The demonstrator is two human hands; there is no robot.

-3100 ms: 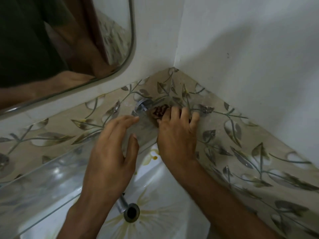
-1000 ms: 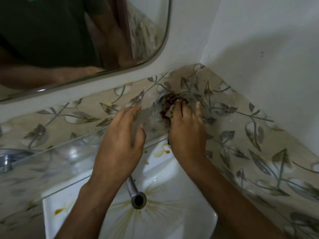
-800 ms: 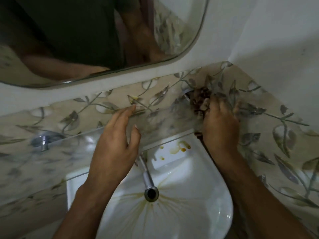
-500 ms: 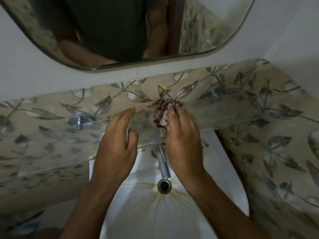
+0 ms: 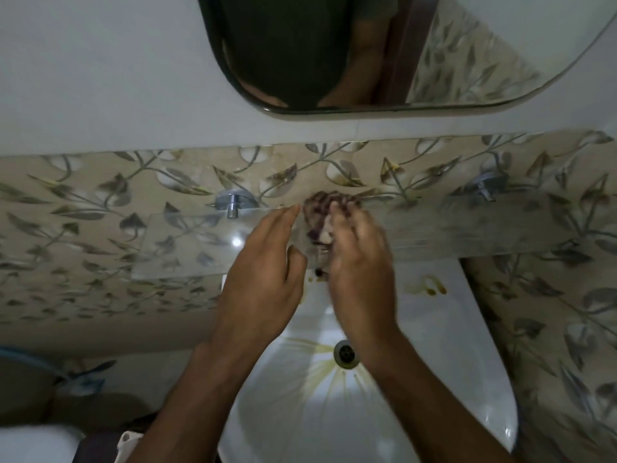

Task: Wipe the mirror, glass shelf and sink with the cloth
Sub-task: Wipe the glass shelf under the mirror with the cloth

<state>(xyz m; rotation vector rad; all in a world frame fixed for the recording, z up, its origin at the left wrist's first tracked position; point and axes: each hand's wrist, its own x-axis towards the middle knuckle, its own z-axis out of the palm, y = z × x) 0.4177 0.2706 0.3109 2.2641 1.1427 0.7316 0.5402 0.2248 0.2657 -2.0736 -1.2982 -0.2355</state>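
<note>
A clear glass shelf [image 5: 187, 242] runs along the leaf-patterned tile wall above a white sink [image 5: 434, 379] with yellow-brown stains. My right hand [image 5: 360, 265] presses a small dark patterned cloth [image 5: 320, 212] onto the shelf's middle, fingers curled over it and blurred by motion. My left hand [image 5: 267, 269] rests flat on the shelf just left of the cloth, fingers straight. A rounded mirror [image 5: 467, 61] hangs above and reflects a dark shirt and an arm.
Two chrome brackets [image 5: 232, 203] [image 5: 485, 187] hold the shelf to the wall. The sink's drain [image 5: 345, 353] lies between my forearms. The tiled side wall [image 5: 551, 329] closes in on the right. A white object [image 5: 33, 442] and a blue-rimmed shape [image 5: 30, 362] sit low left.
My right hand has slid the cloth leftward along the shelf, from the corner bracket to the middle beside my left hand. The view has swung left, showing the shelf's left end.
</note>
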